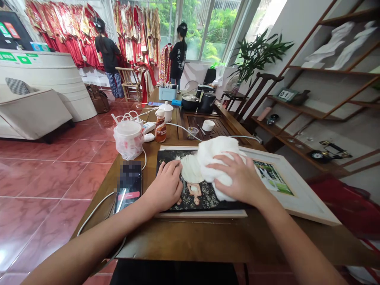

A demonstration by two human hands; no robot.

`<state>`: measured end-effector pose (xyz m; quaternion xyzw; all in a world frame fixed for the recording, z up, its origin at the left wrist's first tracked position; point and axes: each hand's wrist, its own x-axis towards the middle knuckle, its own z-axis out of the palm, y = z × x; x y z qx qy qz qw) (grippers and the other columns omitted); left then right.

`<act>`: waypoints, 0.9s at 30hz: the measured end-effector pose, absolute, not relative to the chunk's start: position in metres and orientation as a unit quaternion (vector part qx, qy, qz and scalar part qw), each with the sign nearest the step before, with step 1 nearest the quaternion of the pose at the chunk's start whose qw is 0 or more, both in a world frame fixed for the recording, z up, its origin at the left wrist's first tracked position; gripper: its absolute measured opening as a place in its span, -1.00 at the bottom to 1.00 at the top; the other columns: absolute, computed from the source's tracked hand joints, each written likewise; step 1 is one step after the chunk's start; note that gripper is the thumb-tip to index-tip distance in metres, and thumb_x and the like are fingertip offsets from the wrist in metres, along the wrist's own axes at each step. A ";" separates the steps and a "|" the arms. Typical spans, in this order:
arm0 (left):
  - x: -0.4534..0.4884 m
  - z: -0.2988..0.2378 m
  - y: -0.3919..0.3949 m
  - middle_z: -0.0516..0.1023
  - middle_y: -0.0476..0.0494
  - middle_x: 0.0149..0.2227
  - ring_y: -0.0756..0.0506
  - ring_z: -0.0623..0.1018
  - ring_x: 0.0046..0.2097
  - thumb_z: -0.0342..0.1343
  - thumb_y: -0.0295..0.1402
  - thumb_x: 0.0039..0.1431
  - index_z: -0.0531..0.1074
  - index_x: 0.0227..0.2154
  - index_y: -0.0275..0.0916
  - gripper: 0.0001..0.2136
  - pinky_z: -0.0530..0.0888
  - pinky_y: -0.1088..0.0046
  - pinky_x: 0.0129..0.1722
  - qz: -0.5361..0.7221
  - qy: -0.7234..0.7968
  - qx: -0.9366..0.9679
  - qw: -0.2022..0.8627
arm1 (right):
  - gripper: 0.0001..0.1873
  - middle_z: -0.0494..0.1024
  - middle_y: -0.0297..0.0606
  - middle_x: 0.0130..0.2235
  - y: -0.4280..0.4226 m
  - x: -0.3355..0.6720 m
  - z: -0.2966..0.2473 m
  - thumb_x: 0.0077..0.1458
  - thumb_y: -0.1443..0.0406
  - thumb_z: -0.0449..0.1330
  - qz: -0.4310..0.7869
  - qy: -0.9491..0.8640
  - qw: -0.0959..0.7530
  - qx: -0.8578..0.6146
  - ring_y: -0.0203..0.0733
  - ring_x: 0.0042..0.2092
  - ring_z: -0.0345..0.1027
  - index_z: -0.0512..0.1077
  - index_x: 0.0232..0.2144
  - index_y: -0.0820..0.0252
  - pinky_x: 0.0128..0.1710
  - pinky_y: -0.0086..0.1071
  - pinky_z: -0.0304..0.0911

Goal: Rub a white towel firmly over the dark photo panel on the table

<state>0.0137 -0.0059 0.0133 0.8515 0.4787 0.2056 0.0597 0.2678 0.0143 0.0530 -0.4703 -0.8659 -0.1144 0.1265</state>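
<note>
A dark glossy photo print (202,194) lies flat on the wooden table (208,237) in front of me. My left hand (166,186) rests on its left edge with the fingers curled down, pressing it. My right hand (240,178) presses a white cloth (215,156) against the print's upper right part, fingers spread over the cloth. Under and beside the print lies a white-framed picture (297,190), reaching to the right.
A phone (129,184) with a cable lies left of the print. Behind it stand a plastic-wrapped white container (128,138), a brown bottle (160,126), cups and a tea set (197,103). Two people stand far off by racks of red garments. Shelves line the right wall.
</note>
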 end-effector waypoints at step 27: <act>0.012 0.011 -0.005 0.26 -0.40 0.22 -0.26 0.24 0.28 -0.15 -0.48 0.26 0.22 0.14 -0.39 -0.60 0.09 0.00 0.29 0.215 0.472 0.853 0.055 | -0.63 0.45 -0.24 0.12 0.029 0.274 0.048 0.11 0.03 0.11 -0.146 -0.828 0.138 -0.523 0.24 0.17 0.12 0.47 -0.04 -0.14 0.01 0.17 -0.03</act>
